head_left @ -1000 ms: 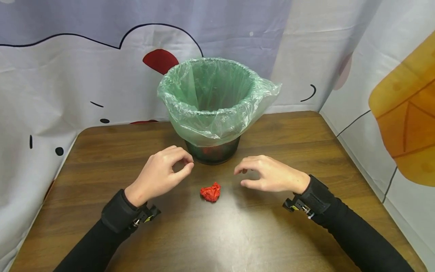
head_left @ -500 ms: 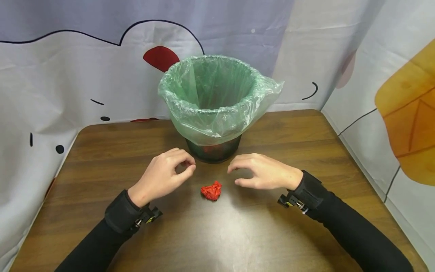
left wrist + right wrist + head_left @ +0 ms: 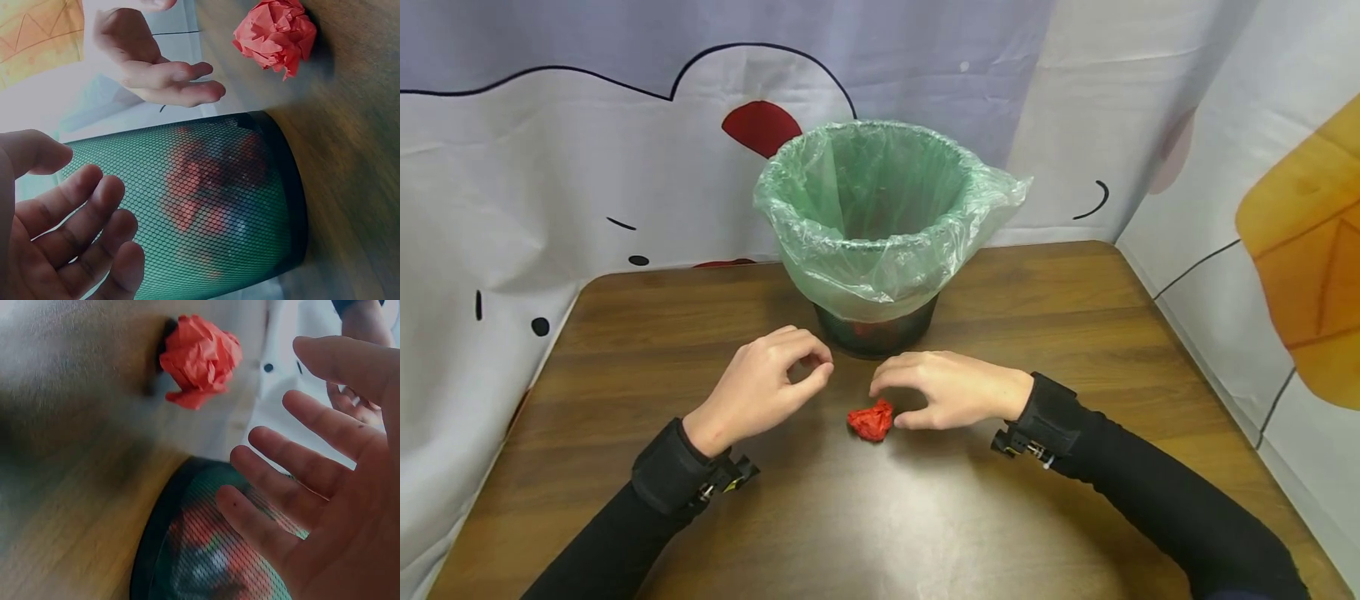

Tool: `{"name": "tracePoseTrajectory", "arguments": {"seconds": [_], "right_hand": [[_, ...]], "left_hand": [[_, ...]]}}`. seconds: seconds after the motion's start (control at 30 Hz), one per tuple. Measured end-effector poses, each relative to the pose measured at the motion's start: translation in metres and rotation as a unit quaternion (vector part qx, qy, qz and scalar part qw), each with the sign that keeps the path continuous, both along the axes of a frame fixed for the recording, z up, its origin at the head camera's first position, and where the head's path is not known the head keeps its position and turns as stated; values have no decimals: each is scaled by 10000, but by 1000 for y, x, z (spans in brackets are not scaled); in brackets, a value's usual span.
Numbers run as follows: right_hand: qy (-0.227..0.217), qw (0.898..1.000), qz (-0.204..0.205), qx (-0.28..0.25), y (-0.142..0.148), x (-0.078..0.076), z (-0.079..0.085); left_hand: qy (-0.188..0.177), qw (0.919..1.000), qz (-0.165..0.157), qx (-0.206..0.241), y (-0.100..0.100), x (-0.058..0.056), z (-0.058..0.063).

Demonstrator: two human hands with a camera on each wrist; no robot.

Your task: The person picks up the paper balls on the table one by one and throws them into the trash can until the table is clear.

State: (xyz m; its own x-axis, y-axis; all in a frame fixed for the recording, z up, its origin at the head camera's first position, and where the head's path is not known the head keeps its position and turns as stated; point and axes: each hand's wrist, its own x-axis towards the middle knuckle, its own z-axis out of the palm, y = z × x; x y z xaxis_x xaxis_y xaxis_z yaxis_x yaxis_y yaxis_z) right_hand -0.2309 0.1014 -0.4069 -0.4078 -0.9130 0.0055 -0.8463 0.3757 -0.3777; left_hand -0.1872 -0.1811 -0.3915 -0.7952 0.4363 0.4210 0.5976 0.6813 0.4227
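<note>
A crumpled ball of red paper (image 3: 871,421) lies on the wooden table in front of the bin. Close to its right side is my right hand (image 3: 951,387), fingers spread and slightly bent; the right wrist view shows a gap between them and the paper ball (image 3: 199,359). My left hand (image 3: 763,379) hovers left of the paper, its fingers loosely curled and holding nothing. Behind both hands stands a black mesh waste bin (image 3: 212,200) with a green plastic bag (image 3: 880,275) folded over its rim. Red crumpled pieces show dimly through the mesh.
The wooden table (image 3: 647,325) has its back edge against a printed cloth (image 3: 572,183) hanging behind the bin. More of this cloth covers the right side. A corner of the bag sticks out to the bin's right.
My right hand has moved left and a little down, from well right of the red paper ball to close beside it. The left hand has barely moved; the view has shifted slightly.
</note>
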Motion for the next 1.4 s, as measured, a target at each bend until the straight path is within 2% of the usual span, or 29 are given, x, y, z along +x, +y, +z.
{"name": "tracePoseTrajectory", "arguments": {"seconds": [0.4,0.73,1.03,1.4], "right_hand": [[189,9979,289,556,-19,7,-9],[320,9953,528,751,-25,10,-16],[146,9945,469,930,-26,12,-22],[293,9958,551,665,-25,13,-30]], "left_hand": [[-102,9999,-15,10,-2,1,-2],[-136,9999,41,-59,-2,2,-3],[-168,9998,45,-9,-5,3,-6],[-181,9998,61,-27,-4,3,-9]]}}
